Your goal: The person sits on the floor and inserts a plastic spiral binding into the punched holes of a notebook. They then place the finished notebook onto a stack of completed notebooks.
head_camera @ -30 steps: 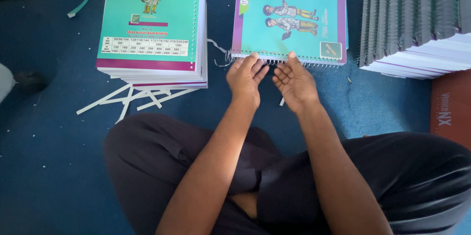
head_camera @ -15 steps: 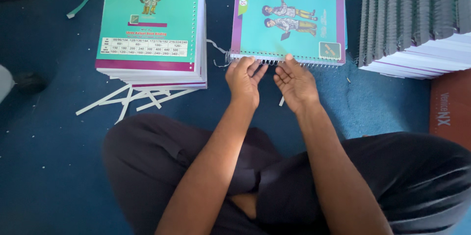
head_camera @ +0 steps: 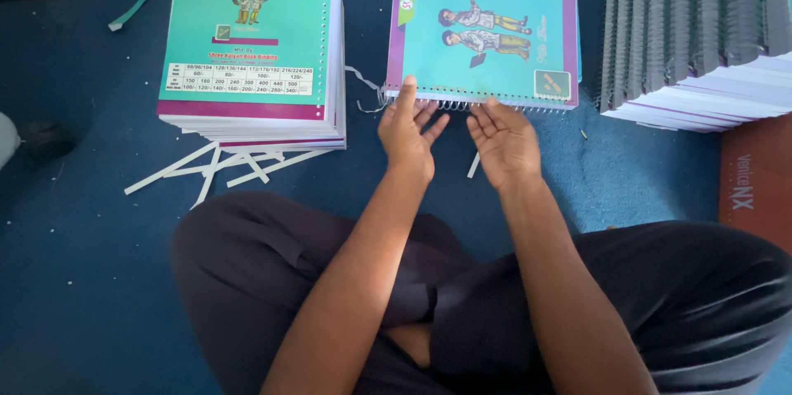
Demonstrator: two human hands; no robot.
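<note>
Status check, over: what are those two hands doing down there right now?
Left hand and right hand open, fingers at wire spiral edge of teal notebook. Nothing gripped. White paper strip lies between hands.

Flat turquoise spiral-bound notebook, purple-edged

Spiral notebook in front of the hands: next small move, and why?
Probably bring the left hand and right hand back down onto the wire spiral along the near edge of the spiral notebook. Both hands hover open just short of it, only the left fingertips near the coil.
</note>
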